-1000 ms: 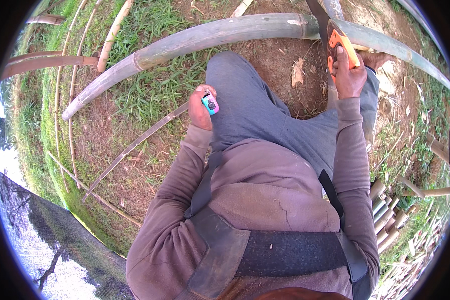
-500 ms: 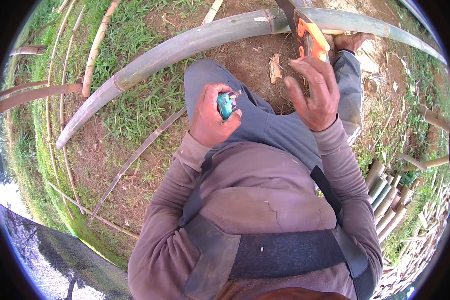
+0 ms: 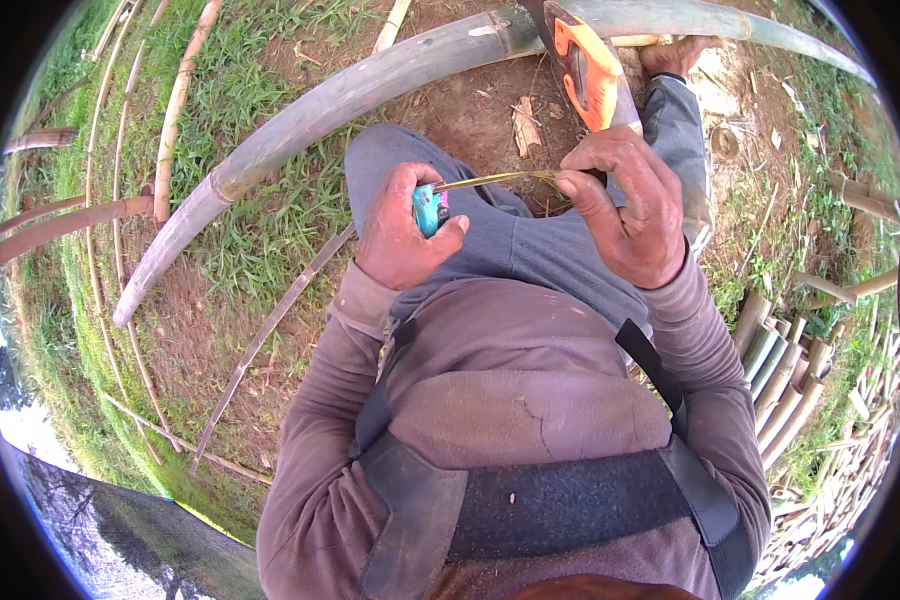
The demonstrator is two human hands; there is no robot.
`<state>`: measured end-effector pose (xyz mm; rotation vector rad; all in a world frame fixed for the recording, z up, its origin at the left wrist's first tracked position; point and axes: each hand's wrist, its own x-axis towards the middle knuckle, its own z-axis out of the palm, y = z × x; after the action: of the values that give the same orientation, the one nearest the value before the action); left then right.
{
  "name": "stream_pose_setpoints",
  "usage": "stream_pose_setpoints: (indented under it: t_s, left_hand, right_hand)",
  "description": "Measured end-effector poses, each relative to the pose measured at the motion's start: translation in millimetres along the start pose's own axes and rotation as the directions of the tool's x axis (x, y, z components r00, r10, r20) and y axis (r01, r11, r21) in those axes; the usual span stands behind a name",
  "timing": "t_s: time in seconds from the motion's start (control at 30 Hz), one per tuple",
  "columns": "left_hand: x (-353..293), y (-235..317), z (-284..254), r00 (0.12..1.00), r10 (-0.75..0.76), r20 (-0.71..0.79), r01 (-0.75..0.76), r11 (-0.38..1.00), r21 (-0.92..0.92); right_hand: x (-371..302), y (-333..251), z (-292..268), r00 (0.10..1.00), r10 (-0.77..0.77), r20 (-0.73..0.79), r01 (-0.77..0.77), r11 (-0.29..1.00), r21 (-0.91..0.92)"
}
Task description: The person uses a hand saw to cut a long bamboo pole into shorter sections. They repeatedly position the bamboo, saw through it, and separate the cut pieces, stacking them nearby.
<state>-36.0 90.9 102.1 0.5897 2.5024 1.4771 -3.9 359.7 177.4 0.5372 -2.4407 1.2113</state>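
Observation:
My left hand (image 3: 402, 228) is closed around a small teal tape measure (image 3: 429, 211) above my lap. From its case a thin yellow blade (image 3: 497, 179) runs out to the right. My right hand (image 3: 632, 207) pinches the free end of that blade between thumb and forefinger. Just beyond the right hand is a hand saw (image 3: 592, 75) with an orange and dark handle, leaning by the bamboo pole. A long, thick green-grey bamboo pole (image 3: 340, 97) lies across the ground in front of my legs.
Thin poles (image 3: 177, 105) and strips lie on the grass at the left. Cut bamboo pieces (image 3: 775, 370) are stacked at the right, above a heap of split pieces (image 3: 830, 510). A bare foot (image 3: 678, 56) rests by the pole. A wood chip (image 3: 526, 126) lies on the soil.
My right hand, formerly open and apart, now grips the tape's end. The yellow blade is drawn out between both hands. The view has shifted slightly.

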Motion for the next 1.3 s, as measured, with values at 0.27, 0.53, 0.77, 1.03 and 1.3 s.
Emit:
stream_pose_setpoints:
  t_s: [0.27,0.53,0.77,1.03,1.3]
  left_hand:
    - [-6.9,-21.8,11.2,0.987,-0.142,0.069,0.157,0.925,-0.346]
    - [-6.6,-18.5,17.9,0.992,-0.103,0.073,0.123,0.917,-0.378]
    - [-27.3,-42.0,2.5,0.931,-0.285,-0.226,0.203,0.923,-0.328]
    - [-202.9,-266.8,-4.8,0.665,-0.578,-0.473,0.745,0.460,0.483]
    - [20.3,-165.7,-20.0,0.839,0.238,-0.490,0.123,0.794,0.595]
  right_hand:
    - [5.1,2.1,-20.8,0.990,-0.034,-0.136,0.038,0.999,0.025]
    - [-15.6,8.8,14.1,0.988,0.151,0.043,-0.156,0.977,0.147]
    - [-24.6,34.0,35.1,0.939,0.036,-0.343,-0.110,0.973,-0.201]
    - [-2.2,117.9,38.6,0.814,0.466,-0.346,-0.518,0.852,-0.072]
    - [25.4,138.1,42.0,0.788,0.495,-0.365,-0.511,0.858,0.060]
